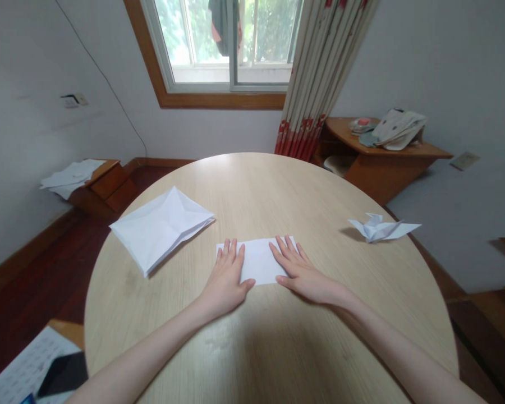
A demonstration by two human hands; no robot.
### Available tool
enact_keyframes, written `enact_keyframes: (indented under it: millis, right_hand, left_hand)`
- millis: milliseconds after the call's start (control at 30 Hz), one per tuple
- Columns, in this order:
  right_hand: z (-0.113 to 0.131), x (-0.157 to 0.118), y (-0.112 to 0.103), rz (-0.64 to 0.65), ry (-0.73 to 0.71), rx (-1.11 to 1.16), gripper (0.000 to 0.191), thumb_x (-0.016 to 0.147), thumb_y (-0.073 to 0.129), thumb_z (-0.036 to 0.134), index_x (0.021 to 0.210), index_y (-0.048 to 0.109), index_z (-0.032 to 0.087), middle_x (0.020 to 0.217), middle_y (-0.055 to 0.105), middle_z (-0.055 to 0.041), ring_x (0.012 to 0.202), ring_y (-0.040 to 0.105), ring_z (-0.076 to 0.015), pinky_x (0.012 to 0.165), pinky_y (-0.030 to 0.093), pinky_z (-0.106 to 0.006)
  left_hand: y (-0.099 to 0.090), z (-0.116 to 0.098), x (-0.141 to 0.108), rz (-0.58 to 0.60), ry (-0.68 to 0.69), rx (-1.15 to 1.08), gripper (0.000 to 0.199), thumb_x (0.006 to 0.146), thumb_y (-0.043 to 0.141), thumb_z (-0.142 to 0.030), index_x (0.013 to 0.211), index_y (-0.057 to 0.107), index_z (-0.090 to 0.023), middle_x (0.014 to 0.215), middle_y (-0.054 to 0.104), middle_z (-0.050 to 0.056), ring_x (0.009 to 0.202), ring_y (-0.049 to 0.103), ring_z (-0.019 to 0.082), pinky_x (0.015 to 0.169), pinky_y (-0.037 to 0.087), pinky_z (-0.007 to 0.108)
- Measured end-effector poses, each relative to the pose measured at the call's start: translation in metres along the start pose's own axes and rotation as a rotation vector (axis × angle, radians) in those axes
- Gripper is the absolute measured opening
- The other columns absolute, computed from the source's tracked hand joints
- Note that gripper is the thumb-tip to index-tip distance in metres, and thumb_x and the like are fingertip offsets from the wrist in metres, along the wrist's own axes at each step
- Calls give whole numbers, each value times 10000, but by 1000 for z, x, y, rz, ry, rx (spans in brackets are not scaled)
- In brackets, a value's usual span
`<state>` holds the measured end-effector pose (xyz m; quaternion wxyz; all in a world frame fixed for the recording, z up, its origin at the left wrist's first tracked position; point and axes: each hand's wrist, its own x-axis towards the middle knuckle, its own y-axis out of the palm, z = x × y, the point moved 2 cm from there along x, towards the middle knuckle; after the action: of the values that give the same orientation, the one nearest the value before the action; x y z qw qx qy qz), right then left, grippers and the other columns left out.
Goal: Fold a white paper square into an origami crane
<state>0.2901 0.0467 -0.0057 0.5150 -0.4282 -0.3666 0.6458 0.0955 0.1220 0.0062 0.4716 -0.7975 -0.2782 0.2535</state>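
A white rectangular piece of paper lies flat on the round wooden table, its long side running left to right. My left hand rests on the paper's left end, fingers stretched out and pointing away from me. On the right end lies my right hand, its fingers spread. Both palms face down, and neither hand grips anything. Between them the middle of the paper shows. Whether the paper is folded or a single layer, I cannot tell.
Creased white paper sheets lie at the table's left. A folded paper crane stands at the right. A dark phone lies on a printed sheet at lower left. Beyond are a window, a curtain and a cabinet with a bag.
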Motion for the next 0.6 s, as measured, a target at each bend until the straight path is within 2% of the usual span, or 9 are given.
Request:
enact_keyframes:
  millis: [100,233,400,600]
  right_hand:
    - [-4,-3,-1,14,24,-1,732,903,458,248,1521,71,187,1559,-72,-122,1393,-174,-280,1140,22,-581]
    - [-12,-9,-1,-25,13,-18,737,905,452,229,1518,44,256,1551,-100,-89,1375,-199,-297,1116,50,-632]
    - [-22,-14,-2,-24,32,-30,742,906,453,205,1511,33,293,1543,-125,-66,1371,-183,-312,1118,64,-624]
    - [-31,-18,-2,-52,29,-61,759,904,469,204,1495,22,368,1543,-140,-18,1366,-169,-331,1113,93,-632]
  left_hand:
    - [-3,7,1,21,-5,-1,789,813,558,-298,1475,188,-80,1563,2,219,1426,-105,323,1160,66,540]
    - [-10,14,2,64,37,-26,801,799,565,-291,1481,179,-126,1561,-23,209,1419,-137,317,1141,71,575]
    - [-20,21,0,148,26,-17,833,795,572,-275,1493,149,-109,1545,-82,227,1397,-195,318,1140,58,567]
    - [-28,29,-3,203,54,25,820,822,540,-261,1506,98,-169,1533,-163,194,1376,-237,325,1120,53,595]
